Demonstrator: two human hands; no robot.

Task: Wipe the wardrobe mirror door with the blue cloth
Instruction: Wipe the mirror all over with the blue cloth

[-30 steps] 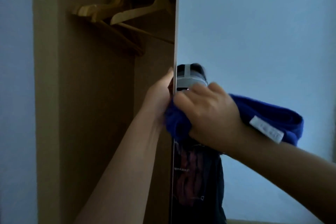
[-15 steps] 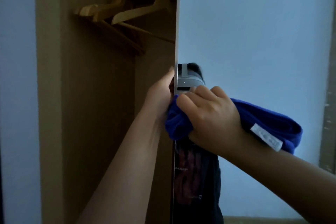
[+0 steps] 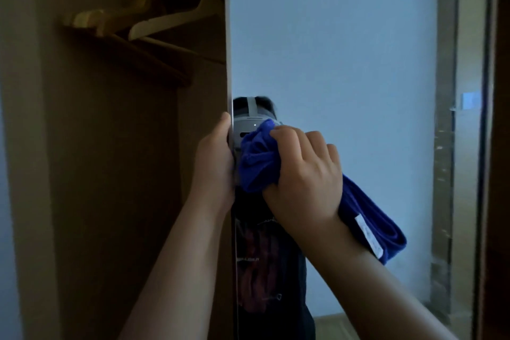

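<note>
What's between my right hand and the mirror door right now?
In the head view, the bunched blue cloth sits between the right hand and the mirror door; its tail hangs past the wrist.

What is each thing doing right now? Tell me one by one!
Blue cloth: bunched up, pressed on the mirror, tail hanging down.
Right hand: gripping the cloth.
Left hand: holding the door's edge.
Mirror door: swung open.
Wardrobe: open inside.
Wooden hangers: hanging on the rail, no clothes on them.
</note>
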